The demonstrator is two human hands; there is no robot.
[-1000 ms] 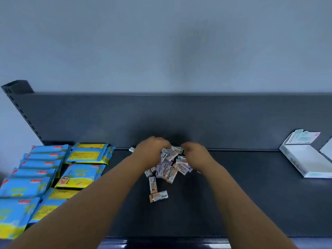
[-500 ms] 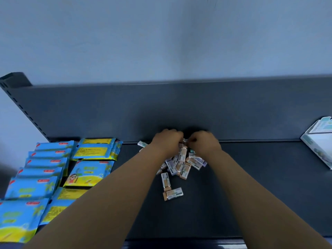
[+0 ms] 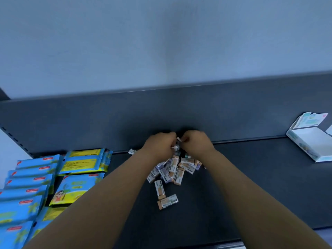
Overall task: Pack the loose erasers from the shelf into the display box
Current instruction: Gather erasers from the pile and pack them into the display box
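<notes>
1. The step in hand looked like gathering: most of the loose erasers [image 3: 173, 170] lay in a heap on the dark shelf [image 3: 260, 186], and none could be seen in the display box [image 3: 312, 145], so the packing seemed barely begun.
2. At far left, blue and yellow packets [image 3: 53, 178] lay in rows on the shelf, well apart from the work and not part of it.
3. The left hand [image 3: 159, 145] was reached forward to the back of the heap, knuckles up and fingers curled closed around a few erasers; how many it held could not be told.
4. The right hand [image 3: 196, 144] sat just beside it, nearly touching, also curled shut, with a small wrapped eraser showing between the two hands.
5. Two erasers [image 3: 164, 195] lay apart at the near edge of the heap, and one more [image 3: 132, 151] sat by the back wall just left of the left hand.
6. The display box stood open at the far right, well apart from the heap; the next move would likely call for carrying a firm handful across to it without spilling.
</notes>
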